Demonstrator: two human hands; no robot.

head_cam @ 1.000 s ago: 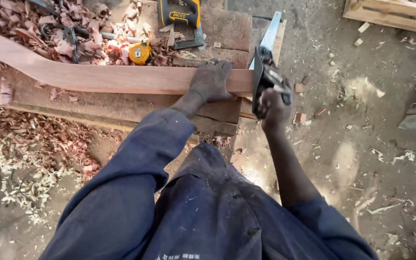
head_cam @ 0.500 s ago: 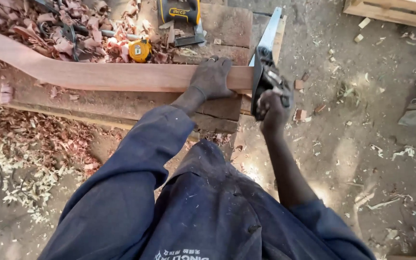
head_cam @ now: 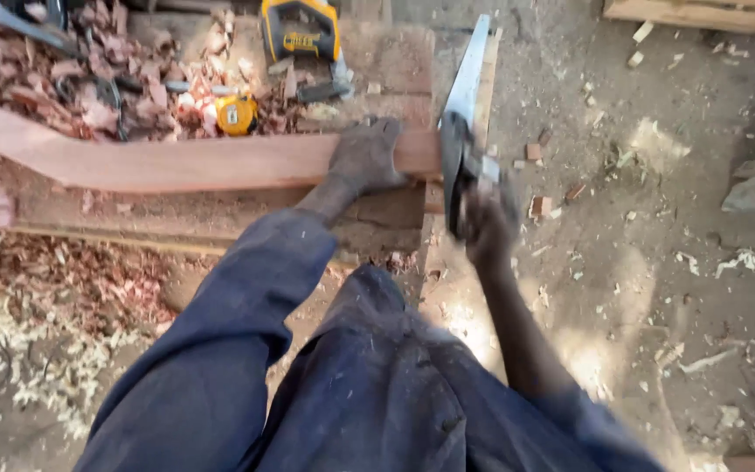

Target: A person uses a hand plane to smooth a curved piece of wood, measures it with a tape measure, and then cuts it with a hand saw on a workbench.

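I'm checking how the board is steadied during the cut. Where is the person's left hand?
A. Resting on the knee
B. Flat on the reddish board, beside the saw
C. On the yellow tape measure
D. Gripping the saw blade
B: the left hand presses flat on the reddish board, just left of the handsaw that the right hand grips.

One view only, from the head, looking steeply down and slightly forward over blue sleeves and knee. Close range: board (head_cam: pixel 203 162) across 10 to 12 o'clock, saw (head_cam: pixel 465 114) toward 1 o'clock, dirt floor (head_cam: pixel 657 262) at 3 o'clock.
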